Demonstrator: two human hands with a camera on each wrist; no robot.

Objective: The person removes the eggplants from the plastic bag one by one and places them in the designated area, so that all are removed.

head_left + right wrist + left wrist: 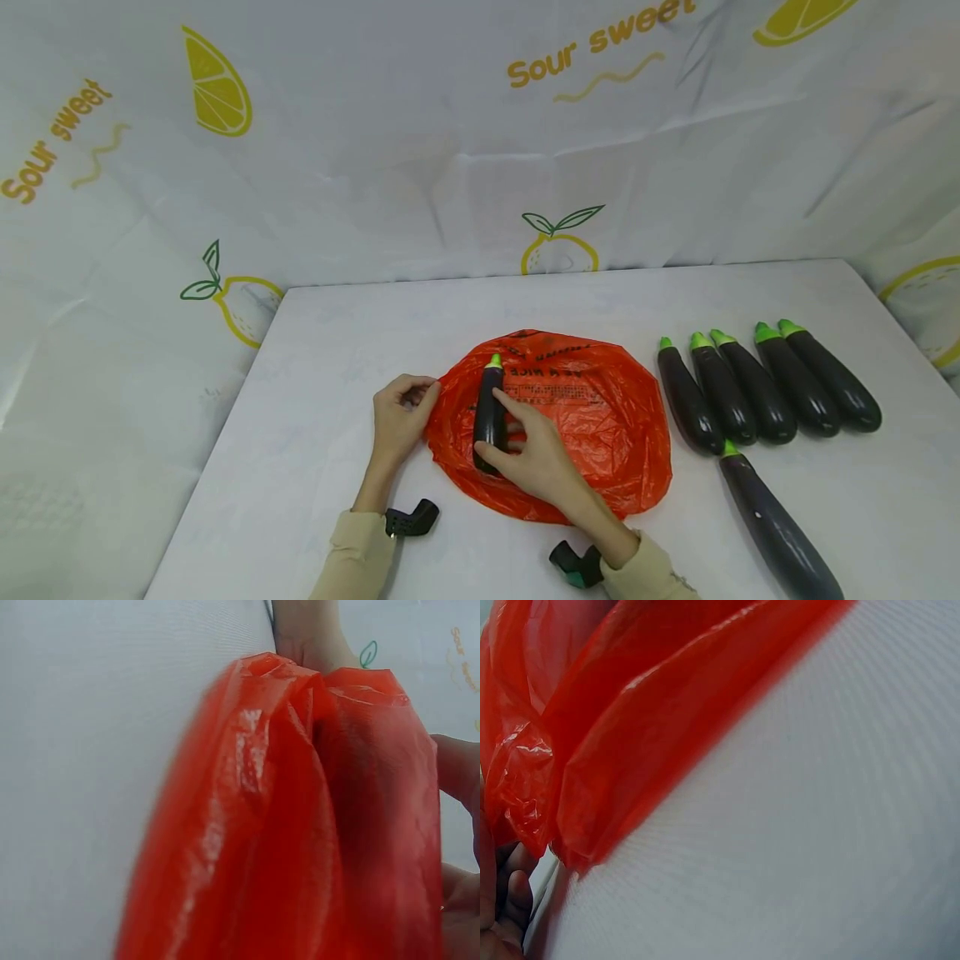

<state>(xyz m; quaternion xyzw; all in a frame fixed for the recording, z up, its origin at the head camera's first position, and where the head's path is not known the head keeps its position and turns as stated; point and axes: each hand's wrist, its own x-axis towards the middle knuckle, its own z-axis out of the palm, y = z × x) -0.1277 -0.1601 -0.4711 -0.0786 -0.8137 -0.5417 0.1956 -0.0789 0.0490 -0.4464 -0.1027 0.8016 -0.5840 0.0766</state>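
Note:
A red plastic bag with dark print lies spread on the white table, its mouth gathered wide. The left hand pinches the bag's left rim between thumb and fingers. In the right hand is a dark purple eggplant with a green stem, gripped by the thumb and fingers over the bag's left part, stem pointing away. The left wrist view shows red film beside curled fingers. Bag folds cover much of the right wrist view and hide the eggplant there.
Several eggplants lie side by side right of the bag, stems toward the back. Another eggplant lies in front of them, running to the near edge of view. A white curtain with lemon prints hangs behind the table.

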